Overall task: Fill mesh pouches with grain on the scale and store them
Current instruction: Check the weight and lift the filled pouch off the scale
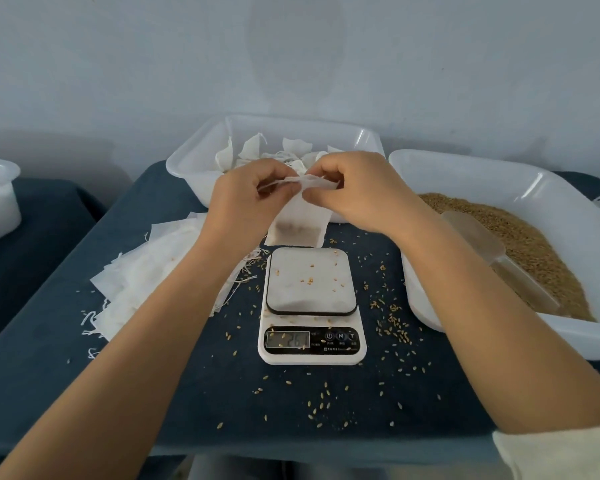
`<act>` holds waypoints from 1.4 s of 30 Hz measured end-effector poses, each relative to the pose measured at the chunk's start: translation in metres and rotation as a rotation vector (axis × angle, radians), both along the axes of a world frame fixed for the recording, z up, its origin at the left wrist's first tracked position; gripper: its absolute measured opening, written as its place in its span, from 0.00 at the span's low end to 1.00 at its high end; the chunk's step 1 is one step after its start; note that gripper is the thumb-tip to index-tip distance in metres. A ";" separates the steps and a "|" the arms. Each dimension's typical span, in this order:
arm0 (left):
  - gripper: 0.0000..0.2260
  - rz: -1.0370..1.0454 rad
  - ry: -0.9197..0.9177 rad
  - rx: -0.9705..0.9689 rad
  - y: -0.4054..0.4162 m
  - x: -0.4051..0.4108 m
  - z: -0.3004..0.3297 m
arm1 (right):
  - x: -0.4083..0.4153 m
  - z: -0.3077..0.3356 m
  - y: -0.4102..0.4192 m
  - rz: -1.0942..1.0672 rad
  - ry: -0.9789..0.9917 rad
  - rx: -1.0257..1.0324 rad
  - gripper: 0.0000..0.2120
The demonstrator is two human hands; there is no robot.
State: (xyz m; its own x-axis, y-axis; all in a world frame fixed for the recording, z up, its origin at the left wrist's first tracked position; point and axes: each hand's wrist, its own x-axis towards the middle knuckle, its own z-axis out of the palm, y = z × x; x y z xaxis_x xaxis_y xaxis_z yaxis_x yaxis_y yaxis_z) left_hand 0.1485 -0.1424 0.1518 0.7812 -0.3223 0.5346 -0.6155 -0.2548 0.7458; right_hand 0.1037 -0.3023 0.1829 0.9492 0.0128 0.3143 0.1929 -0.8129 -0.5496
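Mesh pouch [297,220] hangs off both sets of fingers, above the far edge of the scale [310,303], some grain visible in its bottom. Left hand [243,199] and right hand [354,188] both pinch the pouch mouth, fingers curled tight on the top edge; looks like closing or cinching it, can't tell which. Just beyond the fingertips, storage tub [194,157] already holds several finished pouches. Below the left wrist, stack of empty pouches [146,271] still sizeable. Grain tub [499,216] right of the right hand, still well stocked, scoop [482,244] lying in it. Judgement: mid-batch, this pouch nearly done, many left
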 end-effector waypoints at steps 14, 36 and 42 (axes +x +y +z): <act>0.09 0.020 0.007 -0.019 -0.002 0.003 -0.005 | 0.015 0.004 0.002 0.041 0.116 -0.175 0.05; 0.07 0.307 0.336 0.323 0.000 0.073 -0.123 | 0.230 0.031 -0.146 -0.442 0.068 -0.176 0.11; 0.08 0.326 0.344 0.256 -0.003 0.079 -0.125 | 0.266 -0.026 -0.151 -0.435 0.164 -0.284 0.13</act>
